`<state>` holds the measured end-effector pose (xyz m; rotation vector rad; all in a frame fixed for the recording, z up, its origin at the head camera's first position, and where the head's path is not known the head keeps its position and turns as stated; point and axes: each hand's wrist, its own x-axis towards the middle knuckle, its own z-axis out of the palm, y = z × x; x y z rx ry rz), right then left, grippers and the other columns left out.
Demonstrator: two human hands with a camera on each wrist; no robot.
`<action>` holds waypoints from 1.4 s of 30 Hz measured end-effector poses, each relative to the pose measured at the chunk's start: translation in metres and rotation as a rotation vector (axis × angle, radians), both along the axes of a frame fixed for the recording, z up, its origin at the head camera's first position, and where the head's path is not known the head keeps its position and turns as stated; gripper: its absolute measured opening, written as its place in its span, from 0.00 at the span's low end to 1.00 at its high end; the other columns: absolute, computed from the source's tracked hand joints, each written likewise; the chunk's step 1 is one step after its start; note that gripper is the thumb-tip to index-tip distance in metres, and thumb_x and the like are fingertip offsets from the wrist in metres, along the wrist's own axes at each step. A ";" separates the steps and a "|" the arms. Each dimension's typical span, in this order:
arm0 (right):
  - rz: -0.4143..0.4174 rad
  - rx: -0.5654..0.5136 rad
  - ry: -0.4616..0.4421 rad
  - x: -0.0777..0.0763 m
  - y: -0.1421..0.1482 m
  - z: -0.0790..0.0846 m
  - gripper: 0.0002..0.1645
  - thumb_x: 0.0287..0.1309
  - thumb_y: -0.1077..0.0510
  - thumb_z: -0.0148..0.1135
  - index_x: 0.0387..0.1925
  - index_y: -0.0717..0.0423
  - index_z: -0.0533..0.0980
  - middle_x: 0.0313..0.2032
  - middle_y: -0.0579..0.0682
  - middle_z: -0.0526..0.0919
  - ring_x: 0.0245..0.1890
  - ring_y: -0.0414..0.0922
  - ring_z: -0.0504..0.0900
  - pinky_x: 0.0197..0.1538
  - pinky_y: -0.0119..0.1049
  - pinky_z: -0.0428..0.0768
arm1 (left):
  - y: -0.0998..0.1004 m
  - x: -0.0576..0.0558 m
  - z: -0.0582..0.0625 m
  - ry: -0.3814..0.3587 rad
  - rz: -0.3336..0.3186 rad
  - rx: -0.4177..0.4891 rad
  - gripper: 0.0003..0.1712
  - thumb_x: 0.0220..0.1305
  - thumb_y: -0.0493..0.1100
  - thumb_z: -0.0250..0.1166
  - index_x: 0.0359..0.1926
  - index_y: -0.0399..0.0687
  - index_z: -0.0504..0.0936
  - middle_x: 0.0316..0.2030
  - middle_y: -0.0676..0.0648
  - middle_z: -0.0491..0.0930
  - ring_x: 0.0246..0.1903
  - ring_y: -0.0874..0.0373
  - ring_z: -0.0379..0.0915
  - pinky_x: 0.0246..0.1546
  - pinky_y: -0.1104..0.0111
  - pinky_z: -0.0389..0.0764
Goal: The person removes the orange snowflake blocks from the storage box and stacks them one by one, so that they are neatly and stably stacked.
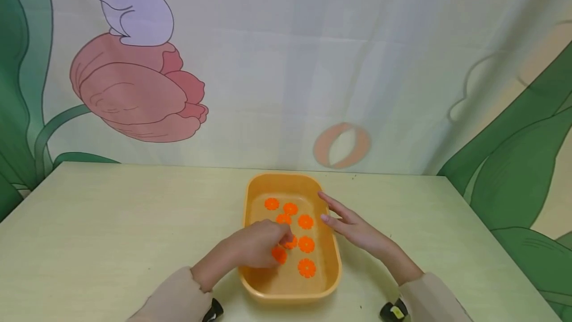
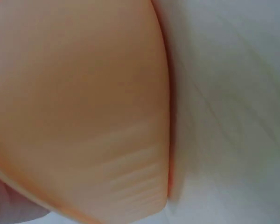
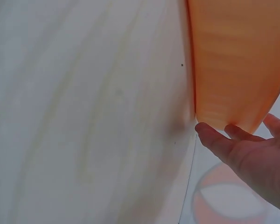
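Note:
A yellow-orange plastic tray (image 1: 313,282) sits on the table with several orange flower-shaped slices (image 1: 307,268), like cut carrot, on its bottom. My left hand (image 1: 259,243) reaches over the tray's left rim with bent fingers. Its fingertips are down among the slices, beside one slice (image 1: 279,255) close to the thumb; whether they pinch it is hidden. My right hand (image 1: 359,232) lies along the right rim, fingers extended and spread. In the right wrist view, those fingers (image 3: 219,142) are at the tray's outer wall (image 3: 238,60). The left wrist view shows mostly the tray's side (image 2: 84,116).
The pale table (image 1: 134,222) extends to both sides of the tray. A printed cloth (image 1: 268,63) with a flower and leaves hangs right behind the table's back edge. Dark bands (image 1: 393,310) show at both wrists.

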<state>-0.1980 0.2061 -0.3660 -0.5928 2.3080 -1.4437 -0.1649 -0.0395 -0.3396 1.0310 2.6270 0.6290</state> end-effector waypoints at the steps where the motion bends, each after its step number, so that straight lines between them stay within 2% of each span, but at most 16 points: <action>1: 0.003 -0.001 -0.001 0.000 0.000 0.000 0.37 0.65 0.49 0.47 0.70 0.51 0.46 0.70 0.53 0.44 0.68 0.58 0.43 0.61 0.54 0.59 | 0.001 0.000 -0.001 0.008 0.006 -0.022 0.19 0.44 0.33 0.69 0.41 0.40 0.78 0.36 0.49 0.79 0.35 0.58 0.74 0.39 0.70 0.75; 6: 0.012 0.021 0.020 -0.002 0.000 -0.001 0.37 0.65 0.50 0.48 0.70 0.53 0.48 0.70 0.54 0.44 0.67 0.60 0.44 0.61 0.55 0.59 | 0.009 -0.003 -0.003 0.047 0.028 -0.152 0.15 0.42 0.31 0.69 0.35 0.43 0.78 0.29 0.52 0.76 0.28 0.60 0.70 0.31 0.71 0.73; 12: 0.027 0.047 0.001 -0.001 -0.001 0.001 0.37 0.64 0.50 0.49 0.70 0.52 0.48 0.69 0.55 0.45 0.58 0.59 0.66 0.57 0.54 0.65 | 0.014 -0.005 -0.006 0.057 0.053 -0.225 0.12 0.43 0.29 0.67 0.26 0.47 0.75 0.21 0.55 0.69 0.24 0.61 0.65 0.25 0.72 0.69; 15: 0.034 0.050 -0.003 -0.001 -0.001 0.001 0.38 0.64 0.50 0.50 0.69 0.52 0.48 0.69 0.57 0.45 0.54 0.58 0.71 0.56 0.53 0.67 | 0.015 -0.006 -0.007 0.037 0.061 -0.228 0.12 0.42 0.29 0.67 0.25 0.48 0.76 0.21 0.55 0.70 0.24 0.61 0.65 0.26 0.72 0.69; 24: 0.037 0.059 -0.008 -0.003 -0.001 0.002 0.38 0.64 0.50 0.50 0.69 0.52 0.48 0.69 0.56 0.45 0.54 0.58 0.71 0.55 0.54 0.67 | 0.016 -0.009 -0.007 -0.021 0.052 -0.252 0.10 0.44 0.31 0.67 0.27 0.48 0.77 0.24 0.55 0.71 0.26 0.61 0.65 0.28 0.72 0.70; 30: 0.033 0.060 -0.013 -0.004 -0.002 0.003 0.38 0.63 0.50 0.51 0.69 0.53 0.48 0.69 0.57 0.45 0.55 0.58 0.70 0.55 0.52 0.69 | 0.016 -0.008 -0.004 -0.075 0.047 -0.273 0.15 0.42 0.41 0.73 0.29 0.50 0.74 0.25 0.55 0.68 0.28 0.61 0.63 0.30 0.72 0.67; 34: 0.033 0.062 -0.016 -0.004 -0.002 0.003 0.38 0.63 0.50 0.51 0.69 0.53 0.48 0.69 0.57 0.45 0.55 0.59 0.70 0.55 0.52 0.68 | 0.017 -0.006 -0.003 -0.054 0.025 -0.276 0.14 0.43 0.45 0.74 0.26 0.50 0.75 0.25 0.56 0.67 0.28 0.62 0.62 0.31 0.72 0.67; 42: 0.024 0.060 -0.023 -0.006 -0.001 0.004 0.38 0.63 0.50 0.52 0.69 0.51 0.49 0.69 0.56 0.45 0.59 0.62 0.64 0.56 0.54 0.67 | 0.018 -0.004 -0.005 -0.047 -0.014 -0.242 0.12 0.45 0.41 0.72 0.25 0.49 0.75 0.24 0.56 0.68 0.27 0.64 0.63 0.31 0.74 0.69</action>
